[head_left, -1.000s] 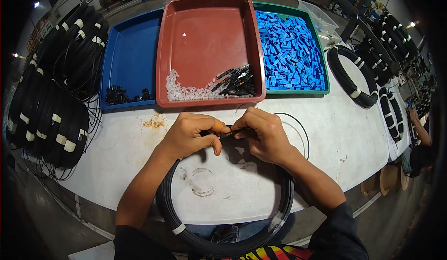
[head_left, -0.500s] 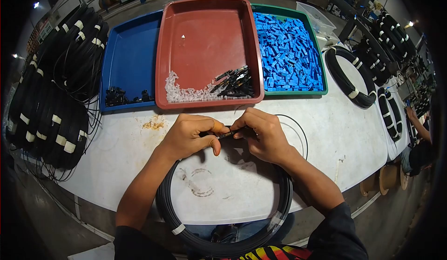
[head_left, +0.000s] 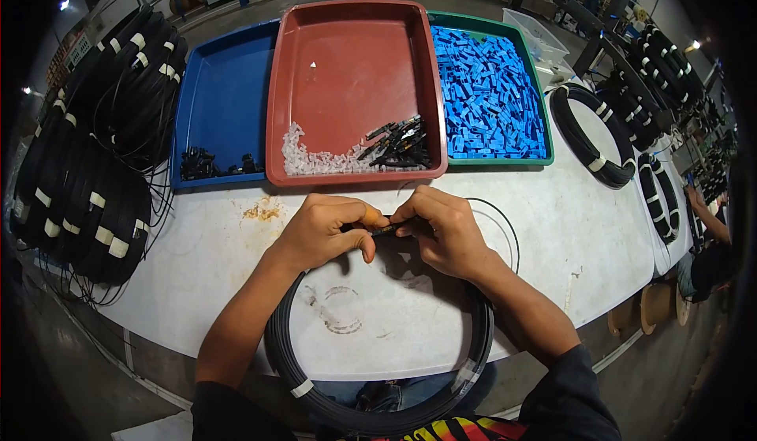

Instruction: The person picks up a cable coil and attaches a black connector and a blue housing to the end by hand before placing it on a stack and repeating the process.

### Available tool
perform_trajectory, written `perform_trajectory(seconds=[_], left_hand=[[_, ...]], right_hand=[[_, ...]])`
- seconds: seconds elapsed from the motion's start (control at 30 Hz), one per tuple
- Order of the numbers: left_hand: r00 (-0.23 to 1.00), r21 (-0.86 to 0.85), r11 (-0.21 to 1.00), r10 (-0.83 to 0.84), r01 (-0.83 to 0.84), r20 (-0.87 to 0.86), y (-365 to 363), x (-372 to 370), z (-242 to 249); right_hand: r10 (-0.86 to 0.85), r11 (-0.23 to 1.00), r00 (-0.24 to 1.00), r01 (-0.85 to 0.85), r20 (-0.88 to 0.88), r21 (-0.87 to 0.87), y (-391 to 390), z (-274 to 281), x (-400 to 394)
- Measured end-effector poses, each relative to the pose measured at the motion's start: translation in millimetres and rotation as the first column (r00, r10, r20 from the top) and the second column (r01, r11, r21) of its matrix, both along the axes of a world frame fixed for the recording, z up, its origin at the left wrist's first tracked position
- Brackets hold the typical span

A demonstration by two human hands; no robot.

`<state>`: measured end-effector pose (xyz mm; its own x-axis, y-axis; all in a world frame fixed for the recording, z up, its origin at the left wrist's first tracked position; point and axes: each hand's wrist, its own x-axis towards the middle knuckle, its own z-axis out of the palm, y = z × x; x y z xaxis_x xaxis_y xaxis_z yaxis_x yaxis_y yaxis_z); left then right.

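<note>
My left hand [head_left: 333, 225] and my right hand [head_left: 446, 228] meet over the white table, both closed in a pinch. Between their fingertips is a small black cable connector [head_left: 384, 231], partly covered by the fingers. A coil of black cable [head_left: 279, 332], bound with white tape, lies below my wrists and overhangs the table's front edge. One thin loop of cable [head_left: 516, 232] arcs out to the right of my right hand. Just beyond the hands stands a red tray [head_left: 355, 179] with clear plastic pieces [head_left: 315, 161] and black connector parts [head_left: 398, 143].
A blue tray [head_left: 221, 110] with small black parts stands left of the red one. At right is a green tray [head_left: 497, 162] of blue clips [head_left: 493, 98]. Taped cable coils [head_left: 79, 196] pile up at left; another coil [head_left: 587, 157] lies right. A co-worker's arm [head_left: 707, 216] shows far right.
The view has shifted very slightly. Both hands stay pinched on the connector in nearly the same place.
</note>
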<state>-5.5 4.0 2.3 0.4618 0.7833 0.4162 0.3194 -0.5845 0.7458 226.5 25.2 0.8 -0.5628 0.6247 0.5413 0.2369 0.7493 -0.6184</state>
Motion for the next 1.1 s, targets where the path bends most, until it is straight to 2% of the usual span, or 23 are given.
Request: perform_trajectory(seconds=[0.2, 0.27, 0.6, 0.67, 0.77, 0.8, 0.93, 1.0, 1.1], left_hand=[[0.999, -0.061, 0.998, 0.014, -0.012, 0.04, -1, -1, -2], [1.0, 0.001, 1.0, 0.004, -0.004, -0.016, -1, -1, -1], [0.999, -0.046, 0.999, -0.003, 0.005, 0.054, -1, 0, -4], [1.0, 0.013, 1.0, 0.002, -0.002, 0.0, 0, -1, -3], [0.999, 0.083, 0.996, -0.029, 0.027, 0.017, -2, -3, -1], [1.0, 0.041, 0.999, -0.02, 0.019, 0.014, -3, -5, 0], [0.996, -0.024, 1.0, 0.004, -0.002, 0.085, -2, -13, -9], [0.979, -0.082, 0.996, 0.045, -0.029, 0.199, -2, -12, -11], [0.962, -0.123, 0.992, 0.045, -0.011, 0.271, 2, -20, -15]], right_hand=[[-0.018, 0.999, 1.0, 0.018, 0.002, -0.031, -1, 1, 0], [-0.01, 0.999, 1.0, 0.01, 0.005, -0.033, 0, 0, -1], [0.011, 1.0, 1.0, -0.012, -0.016, -0.018, 3, -5, -1], [0.02, 1.0, 1.0, -0.02, -0.001, -0.016, 2, -3, 0], [0.057, 0.998, 0.998, -0.057, 0.001, -0.021, 2, -1, 1], [0.082, 0.996, 0.997, -0.082, -0.009, -0.03, 1, -1, 1], [0.169, 0.982, 0.984, -0.174, -0.064, -0.079, 2, -3, 1], [0.199, 0.975, 0.976, -0.207, -0.091, -0.081, 1, -4, -1], [0.22, 0.971, 0.966, -0.23, -0.133, -0.064, 0, -6, -1]])
